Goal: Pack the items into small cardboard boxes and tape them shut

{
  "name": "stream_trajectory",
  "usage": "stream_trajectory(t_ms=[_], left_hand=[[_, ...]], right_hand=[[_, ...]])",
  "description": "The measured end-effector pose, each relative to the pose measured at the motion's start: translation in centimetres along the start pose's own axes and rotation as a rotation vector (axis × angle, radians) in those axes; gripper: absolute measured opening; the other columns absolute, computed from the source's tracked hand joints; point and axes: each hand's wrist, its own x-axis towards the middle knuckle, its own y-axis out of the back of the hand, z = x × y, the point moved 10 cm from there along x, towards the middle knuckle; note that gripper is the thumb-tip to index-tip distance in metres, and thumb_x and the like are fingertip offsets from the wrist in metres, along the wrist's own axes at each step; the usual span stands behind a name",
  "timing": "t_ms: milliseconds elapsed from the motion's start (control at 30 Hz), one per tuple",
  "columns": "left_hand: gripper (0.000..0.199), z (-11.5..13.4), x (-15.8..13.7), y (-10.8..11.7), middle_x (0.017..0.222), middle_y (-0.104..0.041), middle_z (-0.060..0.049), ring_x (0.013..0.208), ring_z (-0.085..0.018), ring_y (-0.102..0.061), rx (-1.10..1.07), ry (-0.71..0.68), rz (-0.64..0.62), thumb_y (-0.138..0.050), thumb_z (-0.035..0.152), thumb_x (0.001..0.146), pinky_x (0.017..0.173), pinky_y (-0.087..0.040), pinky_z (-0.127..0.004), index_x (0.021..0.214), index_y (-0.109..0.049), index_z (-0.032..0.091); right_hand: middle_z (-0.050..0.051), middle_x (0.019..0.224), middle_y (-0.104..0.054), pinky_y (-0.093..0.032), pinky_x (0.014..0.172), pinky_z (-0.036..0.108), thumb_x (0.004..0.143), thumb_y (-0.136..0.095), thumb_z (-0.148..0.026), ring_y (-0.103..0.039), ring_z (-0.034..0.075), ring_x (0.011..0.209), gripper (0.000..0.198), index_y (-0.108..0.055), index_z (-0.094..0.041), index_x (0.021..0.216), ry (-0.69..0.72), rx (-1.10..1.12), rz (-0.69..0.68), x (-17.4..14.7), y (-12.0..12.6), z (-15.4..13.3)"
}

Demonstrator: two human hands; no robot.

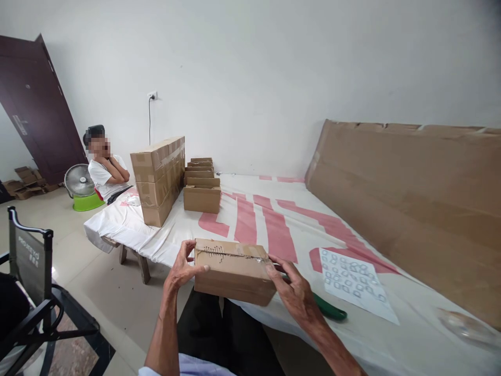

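A closed brown cardboard box (235, 277) is held between my two hands over the table's front edge, above my lap. My left hand (185, 269) grips its left end, thumb on the front side and fingers behind the corner. My right hand (289, 287) grips the right end, with the thumb on the top edge. A row of dark marks and a shiny strip, apparently clear tape, run along the top. Partly hidden behind my right hand lies a green curved object (331, 308), its kind unclear. A white paper sheet (354, 282) with small drawn shapes lies to the right.
Taped boxes (154, 183) stand stacked at the table's left; several open boxes (201, 198) line up beside them. A large cardboard sheet (410, 193) leans at the right, near a clear-wrapped item (465, 326). A person (107, 169) sits beyond the stack, near a fan (80, 183). A chair (33, 266) stands left.
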Motion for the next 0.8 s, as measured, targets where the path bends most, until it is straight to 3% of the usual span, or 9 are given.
stream_trajectory(t_ms=[267, 567, 800], left_hand=[[0.059, -0.2, -0.4, -0.2, 0.151, -0.061, -0.013, 0.147, -0.036, -0.052, 0.008, 0.0, 0.01, -0.085, 0.043, 0.074, 0.108, -0.041, -0.046, 0.121, -0.052, 0.027], [0.055, 0.4, -0.4, -0.2, 0.151, -0.06, -0.012, 0.146, -0.036, -0.052, 0.003, -0.012, 0.023, -0.084, 0.037, 0.072, 0.106, -0.043, -0.044, 0.115, -0.052, 0.027], [0.058, 0.1, -0.3, 0.0, 0.154, -0.058, -0.013, 0.144, -0.037, -0.054, -0.008, 0.004, 0.056, -0.089, 0.043, 0.069, 0.107, -0.045, -0.046, 0.11, -0.051, 0.027]], right_hand=[[0.012, 0.112, -0.079, -0.061, 0.083, 0.04, 0.074, -0.064, -0.071, -0.073, 0.032, 0.102, 0.055, -0.073, -0.023, 0.102, -0.041, 0.021, 0.001, -0.2, 0.5, 0.4], [0.012, 0.111, -0.079, -0.061, 0.084, 0.039, 0.073, -0.066, -0.071, -0.073, 0.032, 0.105, 0.057, -0.074, -0.023, 0.103, -0.049, 0.039, 0.01, -0.1, 0.6, 1.3], [0.013, 0.109, -0.08, -0.06, 0.083, 0.04, 0.072, -0.068, -0.069, -0.074, 0.032, 0.1, 0.059, -0.075, -0.022, 0.105, -0.064, 0.062, 0.025, -0.3, 0.8, 1.9]])
